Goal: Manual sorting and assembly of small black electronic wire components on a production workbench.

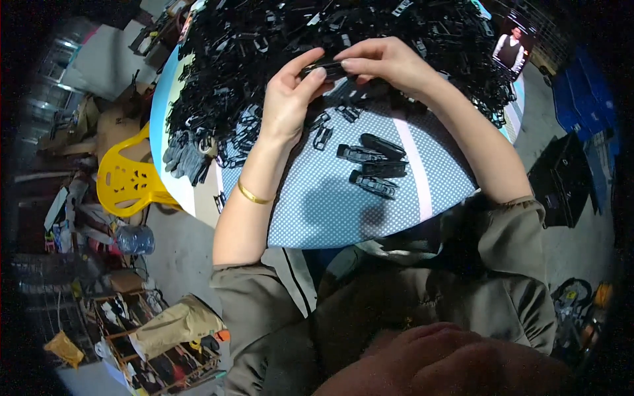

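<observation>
My left hand (290,92) and my right hand (393,65) pinch a small, long black plastic part (332,70) between them, over the near edge of a large heap. Fingers cover its ends, so its exact kind is hidden. That heap of black plastic parts (244,72) spreads across the far side of the table. Closer to me, several similar black parts (376,150) lie grouped on the blue-and-white dotted cloth (310,218). A few loose pieces (322,136) rest between the group and the heap.
Grey gloves (183,157) and a roll of tape (208,146) lie at the table's left edge. A lit screen (513,47) stands at the right. Around the table are a yellow plastic chair (125,175), blue crates (581,92) and a cluttered rack (158,330).
</observation>
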